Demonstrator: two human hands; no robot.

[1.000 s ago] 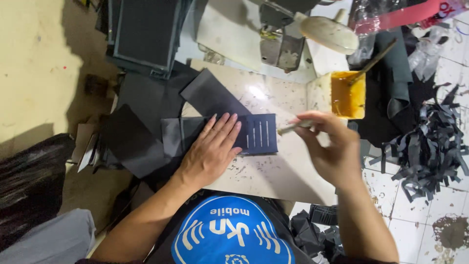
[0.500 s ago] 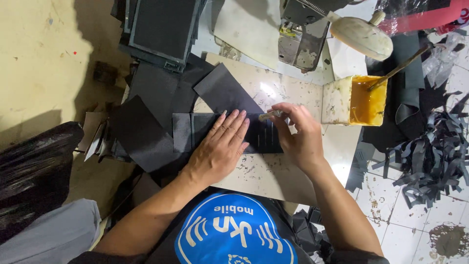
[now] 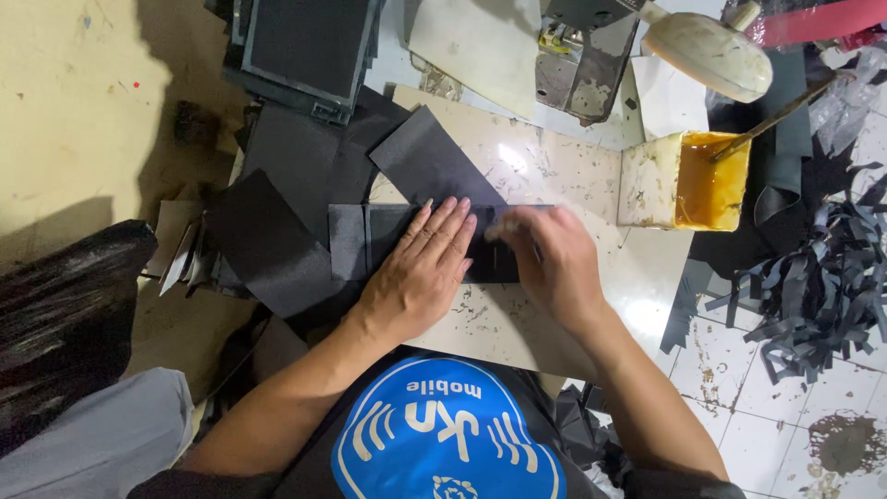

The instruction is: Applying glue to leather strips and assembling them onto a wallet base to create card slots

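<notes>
My left hand (image 3: 420, 268) lies flat, fingers apart, pressing on a dark rectangular leather piece (image 3: 360, 240) on the pale work board (image 3: 545, 314). My right hand (image 3: 550, 259) is closed around a small brush whose light tip (image 3: 494, 229) touches the right part of the same piece. Most of the brush is hidden by my fingers. A yellow glue tub (image 3: 684, 180) with amber glue stands to the right, a stick (image 3: 771, 115) leaning in it.
Several dark leather sheets (image 3: 277, 240) are piled at the left and one long sheet (image 3: 430, 157) lies at the back. A sewing machine part (image 3: 582, 55) and a lamp (image 3: 707, 46) sit behind. Black strip offcuts (image 3: 813, 296) litter the tiled floor at right. A black bag (image 3: 65, 323) is at left.
My right hand moved left from near the glue tub onto the dark piece, brush tip now on it. My left hand stayed flat on the piece.
</notes>
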